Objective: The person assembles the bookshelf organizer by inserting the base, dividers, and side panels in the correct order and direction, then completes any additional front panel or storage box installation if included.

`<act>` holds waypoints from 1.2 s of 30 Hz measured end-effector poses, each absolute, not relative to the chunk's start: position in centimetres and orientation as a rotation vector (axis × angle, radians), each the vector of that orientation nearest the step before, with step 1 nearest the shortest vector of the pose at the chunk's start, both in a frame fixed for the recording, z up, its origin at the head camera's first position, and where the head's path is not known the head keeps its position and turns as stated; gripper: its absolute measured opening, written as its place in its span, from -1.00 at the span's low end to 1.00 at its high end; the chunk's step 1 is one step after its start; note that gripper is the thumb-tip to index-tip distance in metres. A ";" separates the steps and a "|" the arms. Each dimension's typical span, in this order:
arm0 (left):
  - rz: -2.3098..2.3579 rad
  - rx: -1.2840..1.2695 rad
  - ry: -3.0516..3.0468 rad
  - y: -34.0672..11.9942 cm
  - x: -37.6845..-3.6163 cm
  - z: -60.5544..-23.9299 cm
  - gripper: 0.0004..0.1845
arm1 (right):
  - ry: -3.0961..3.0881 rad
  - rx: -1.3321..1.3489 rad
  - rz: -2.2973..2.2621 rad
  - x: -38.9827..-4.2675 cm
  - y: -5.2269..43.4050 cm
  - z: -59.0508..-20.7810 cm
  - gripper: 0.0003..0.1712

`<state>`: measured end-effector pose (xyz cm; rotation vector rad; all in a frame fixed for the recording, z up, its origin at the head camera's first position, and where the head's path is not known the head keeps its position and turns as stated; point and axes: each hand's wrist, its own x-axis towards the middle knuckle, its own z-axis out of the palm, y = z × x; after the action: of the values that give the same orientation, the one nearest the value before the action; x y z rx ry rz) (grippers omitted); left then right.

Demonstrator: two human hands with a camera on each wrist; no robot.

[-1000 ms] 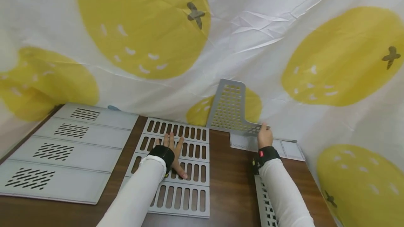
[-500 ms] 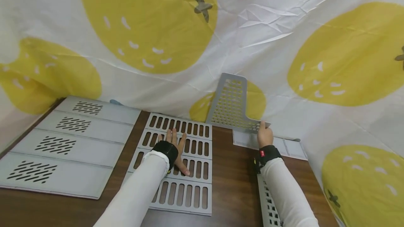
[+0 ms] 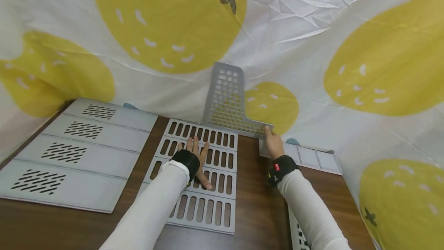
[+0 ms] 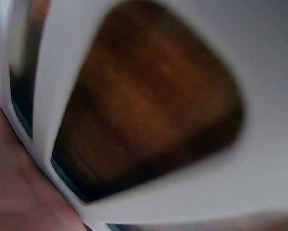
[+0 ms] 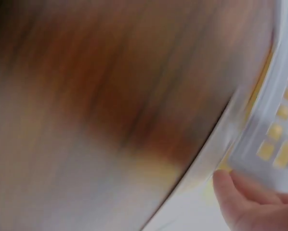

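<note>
My left hand rests with fingers spread on a grey panel with long slots, divided into several rows. In the left wrist view, the palm lies against this panel, brown wood showing through its slot. At the back of the table, my right hand pinches the right end of a grey L-shaped perforated panel. That panel stands raised in front of the patterned cloth, its tall part at the left. Thumb and fingers meet at the panel's corner in the right wrist view.
Grey panels with slanted slits lie on the brown wooden table at the left. A pale, narrow panel strip lies at the back right. Another perforated piece is partly under the right forearm. A yellow-patterned cloth hangs behind.
The right hand has carried the L-shaped panel leftward, toward the back of the slotted panel. The left hand stays on the slotted panel. The head view has shifted slightly.
</note>
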<state>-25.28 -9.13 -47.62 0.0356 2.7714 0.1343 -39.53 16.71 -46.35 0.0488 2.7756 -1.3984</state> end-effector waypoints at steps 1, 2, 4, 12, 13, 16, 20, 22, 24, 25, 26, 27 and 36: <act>0.128 0.039 2.769 -9.1 -25.4 -47.7 0.63 | 2.760 0.029 -1.397 -39.1 15.6 -46.1 -0.15; 0.130 0.045 2.774 -9.0 -25.5 -47.8 0.64 | 2.766 0.006 -1.384 -38.6 14.6 -45.9 -0.15; 0.129 0.047 2.762 -8.7 -25.2 -46.9 0.62 | 2.754 0.036 -1.336 -37.2 12.7 -44.7 -0.16; 0.110 0.048 2.742 -8.1 -24.4 -43.7 0.55 | 2.695 0.014 -1.475 -36.1 8.9 -44.2 -0.17; 0.117 0.052 2.739 -8.0 -23.9 -42.6 0.52 | 2.690 0.008 -1.481 -36.1 8.2 -44.2 -0.15; 0.150 0.041 2.754 -8.0 -23.2 -41.3 0.45 | 2.658 -0.031 -1.519 -36.0 6.8 -44.0 -0.11; 0.203 0.039 2.783 -8.0 -22.6 -41.3 0.41 | 2.603 -0.127 -1.426 -36.2 6.5 -43.8 -0.05; 0.234 0.034 2.777 -8.2 -22.3 -41.5 0.40 | 2.565 -0.156 -1.386 -36.4 6.7 -43.8 -0.04; 0.240 0.036 2.770 -8.5 -22.0 -41.8 0.40 | 2.506 -0.180 -1.363 -36.4 7.0 -44.0 -0.04; 0.232 0.031 2.770 -8.7 -21.8 -41.8 0.40 | 2.472 -0.192 -1.364 -36.4 7.0 -44.1 -0.04; 0.220 0.029 2.769 -8.9 -21.6 -41.9 0.40 | 2.445 -0.204 -1.357 -36.4 7.0 -44.4 -0.04; 0.220 0.029 2.767 -9.1 -21.5 -41.9 0.40 | 2.432 -0.225 -1.338 -36.3 7.0 -44.8 -0.03; 0.324 0.076 2.772 -9.3 -21.4 -42.8 0.41 | 2.377 -0.383 -1.455 -43.9 10.8 -56.1 -0.35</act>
<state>-21.37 -9.29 -42.81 0.0761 2.7724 0.3242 -43.89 10.83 -56.08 -0.3831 2.3769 -1.4554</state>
